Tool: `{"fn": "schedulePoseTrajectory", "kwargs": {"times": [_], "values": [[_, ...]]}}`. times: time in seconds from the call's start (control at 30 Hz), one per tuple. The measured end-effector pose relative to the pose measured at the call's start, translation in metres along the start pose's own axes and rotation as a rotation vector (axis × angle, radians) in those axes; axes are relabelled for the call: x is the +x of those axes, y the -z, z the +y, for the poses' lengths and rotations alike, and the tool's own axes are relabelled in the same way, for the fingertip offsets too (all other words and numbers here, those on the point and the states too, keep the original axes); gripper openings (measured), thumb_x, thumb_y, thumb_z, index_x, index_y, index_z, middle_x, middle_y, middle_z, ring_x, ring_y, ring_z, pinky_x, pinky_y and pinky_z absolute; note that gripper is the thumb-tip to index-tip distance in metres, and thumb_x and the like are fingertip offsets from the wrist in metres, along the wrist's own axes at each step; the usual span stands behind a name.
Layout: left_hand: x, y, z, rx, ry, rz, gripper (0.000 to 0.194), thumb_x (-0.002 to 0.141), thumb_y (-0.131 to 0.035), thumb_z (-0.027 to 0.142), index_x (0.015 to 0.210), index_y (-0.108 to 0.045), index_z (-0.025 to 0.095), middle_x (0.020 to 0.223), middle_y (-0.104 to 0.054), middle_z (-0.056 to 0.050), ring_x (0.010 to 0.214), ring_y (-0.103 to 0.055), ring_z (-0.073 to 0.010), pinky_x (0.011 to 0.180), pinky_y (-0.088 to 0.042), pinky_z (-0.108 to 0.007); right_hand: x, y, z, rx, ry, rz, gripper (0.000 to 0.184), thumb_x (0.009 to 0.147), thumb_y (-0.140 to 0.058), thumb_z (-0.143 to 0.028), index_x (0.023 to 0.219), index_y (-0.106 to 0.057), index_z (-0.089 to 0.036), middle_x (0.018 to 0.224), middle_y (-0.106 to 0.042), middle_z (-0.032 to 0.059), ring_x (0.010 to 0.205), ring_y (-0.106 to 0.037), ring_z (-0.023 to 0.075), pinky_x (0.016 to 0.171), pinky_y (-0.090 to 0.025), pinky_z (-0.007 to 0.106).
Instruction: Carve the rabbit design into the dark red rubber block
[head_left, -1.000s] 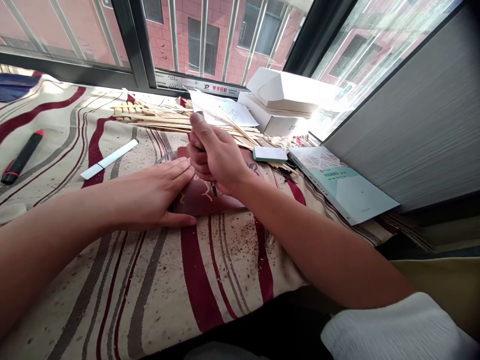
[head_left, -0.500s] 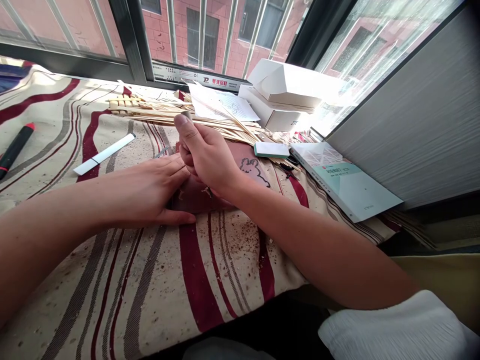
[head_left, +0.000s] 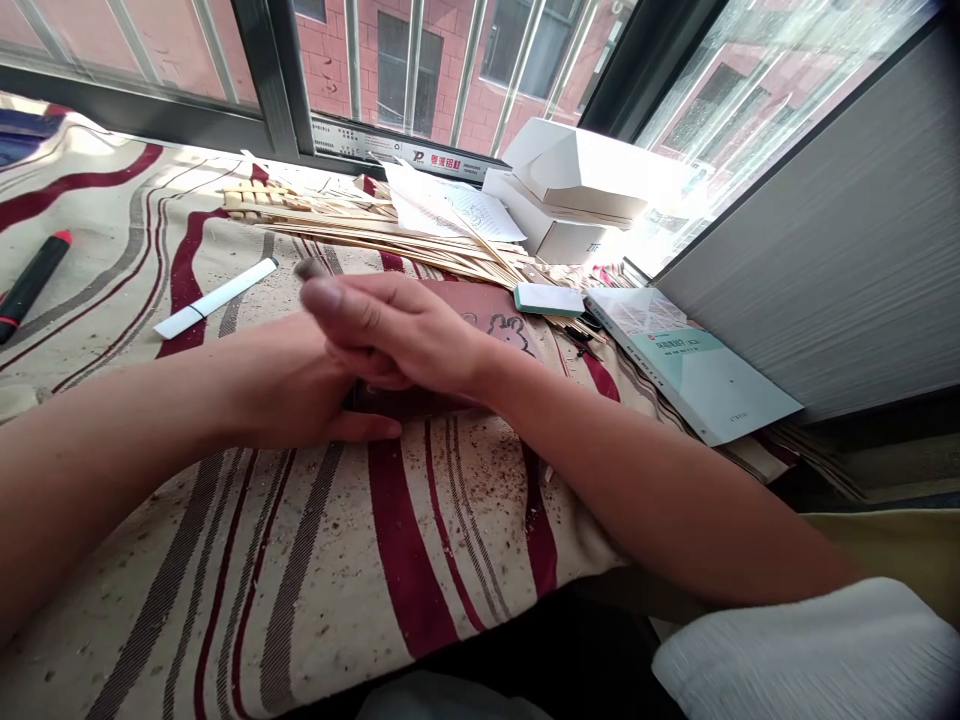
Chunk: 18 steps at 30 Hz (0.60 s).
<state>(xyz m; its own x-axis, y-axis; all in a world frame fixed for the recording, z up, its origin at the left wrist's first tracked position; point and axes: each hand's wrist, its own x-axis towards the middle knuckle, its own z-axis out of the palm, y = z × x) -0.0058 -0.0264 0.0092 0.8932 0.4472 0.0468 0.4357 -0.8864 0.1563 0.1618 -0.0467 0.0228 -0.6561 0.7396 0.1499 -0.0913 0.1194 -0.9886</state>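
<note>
My right hand (head_left: 397,330) is closed with the thumb on top around a carving tool (head_left: 308,268); only its dull, dark end shows past the thumb, and the rest is hidden in the fist. Beneath it lies a reddish-brown board (head_left: 480,300) with black line drawings, a rounded animal figure near its right end. My left hand (head_left: 300,385) rests flat at the board's left side, thumb stretched along the near edge. The right fist crosses over the left hand's fingers and hides them. Small brown crumbs are scattered on the striped cloth (head_left: 300,580) before the board.
A flat white stick with a black band (head_left: 217,298) and a black marker with a red end (head_left: 34,285) lie to the left. Behind are thin wooden sticks (head_left: 337,228), paper (head_left: 450,205) and a white box (head_left: 562,215). On the right are a white-green block (head_left: 549,299) and a book (head_left: 690,365).
My right fist has moved left and tipped over, from upright above the board to lying across my left hand. The left hand keeps its place. The view has shifted slightly.
</note>
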Motion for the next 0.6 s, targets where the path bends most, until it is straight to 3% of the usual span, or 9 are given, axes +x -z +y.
{"fn": "schedulePoseTrajectory", "kwargs": {"times": [0.07, 0.17, 0.23, 0.3, 0.4, 0.47, 0.53, 0.6], "values": [[0.001, 0.001, 0.001, 0.049, 0.006, -0.045, 0.051, 0.099, -0.052, 0.054, 0.123, -0.072, 0.014, 0.131, -0.073, -0.015, 0.119, -0.065, -0.0329, 0.112, -0.047, -0.047, 0.004, 0.001, 0.005, 0.031, -0.005, 0.16, 0.052, 0.103, -0.06, -0.051, 0.065, -0.039, -0.022, 0.059, -0.033, -0.0066, 0.051, -0.027, 0.0064, 0.045, -0.024, 0.02], [0.003, 0.002, 0.003, 0.086, 0.073, -0.071, 0.069, 0.095, -0.054, 0.062, 0.138, -0.062, 0.008, 0.137, -0.068, -0.022, 0.124, -0.063, -0.0374, 0.114, -0.045, -0.053, 0.012, -0.002, 0.013, -0.105, 0.093, 0.523, 0.054, 0.101, -0.065, -0.051, 0.063, -0.039, -0.021, 0.063, -0.035, -0.0049, 0.056, -0.031, 0.0062, 0.048, -0.025, 0.018], [0.004, 0.002, 0.004, 0.098, 0.089, -0.061, 0.078, 0.094, -0.054, 0.066, 0.144, -0.057, 0.006, 0.144, -0.063, -0.026, 0.13, -0.059, -0.0398, 0.115, -0.044, -0.054, 0.014, -0.003, 0.014, -0.125, 0.099, 0.621, 0.053, 0.102, -0.063, -0.047, 0.063, -0.039, -0.02, 0.061, -0.035, -0.0051, 0.055, -0.031, 0.0058, 0.047, -0.024, 0.019], [0.004, 0.002, 0.005, 0.112, 0.084, -0.07, 0.073, 0.097, -0.051, 0.063, 0.142, -0.059, 0.006, 0.143, -0.063, -0.025, 0.129, -0.06, -0.0387, 0.114, -0.045, -0.053, 0.012, -0.001, 0.01, -0.046, 0.032, 0.508, 0.053, 0.106, -0.057, -0.046, 0.063, -0.037, -0.021, 0.059, -0.032, -0.0066, 0.051, -0.027, 0.0052, 0.045, -0.021, 0.02], [0.003, 0.003, 0.005, 0.104, 0.015, -0.088, 0.056, 0.1, -0.051, 0.056, 0.132, -0.068, 0.014, 0.135, -0.07, -0.017, 0.124, -0.063, -0.0351, 0.113, -0.046, -0.049, 0.006, 0.005, 0.0, 0.11, -0.084, 0.1, 0.051, 0.111, -0.044, -0.045, 0.066, -0.035, -0.023, 0.056, -0.027, -0.0088, 0.045, -0.02, 0.0045, 0.043, -0.016, 0.02], [0.003, 0.003, 0.004, 0.106, -0.008, -0.089, 0.054, 0.099, -0.053, 0.055, 0.131, -0.069, 0.016, 0.136, -0.07, -0.016, 0.124, -0.062, -0.0348, 0.114, -0.045, -0.048, 0.003, 0.007, -0.002, 0.185, -0.118, -0.032, 0.051, 0.112, -0.038, -0.047, 0.067, -0.033, -0.024, 0.054, -0.023, -0.0097, 0.043, -0.015, 0.0046, 0.042, -0.013, 0.021], [0.003, 0.002, 0.004, 0.109, 0.021, -0.085, 0.062, 0.097, -0.055, 0.06, 0.137, -0.065, 0.013, 0.139, -0.067, -0.019, 0.124, -0.062, -0.0357, 0.114, -0.044, -0.05, 0.003, 0.005, 0.002, 0.172, -0.079, 0.103, 0.051, 0.111, -0.041, -0.049, 0.067, -0.032, -0.024, 0.054, -0.022, -0.0097, 0.044, -0.015, 0.0049, 0.041, -0.012, 0.021], [0.003, 0.003, 0.005, 0.095, 0.055, -0.073, 0.071, 0.095, -0.057, 0.062, 0.143, -0.061, 0.009, 0.142, -0.064, -0.022, 0.126, -0.061, -0.0367, 0.114, -0.044, -0.051, 0.005, 0.001, 0.007, 0.075, 0.019, 0.361, 0.052, 0.107, -0.053, -0.047, 0.066, -0.035, -0.023, 0.057, -0.027, -0.0081, 0.047, -0.022, 0.0047, 0.041, -0.017, 0.019]]}}
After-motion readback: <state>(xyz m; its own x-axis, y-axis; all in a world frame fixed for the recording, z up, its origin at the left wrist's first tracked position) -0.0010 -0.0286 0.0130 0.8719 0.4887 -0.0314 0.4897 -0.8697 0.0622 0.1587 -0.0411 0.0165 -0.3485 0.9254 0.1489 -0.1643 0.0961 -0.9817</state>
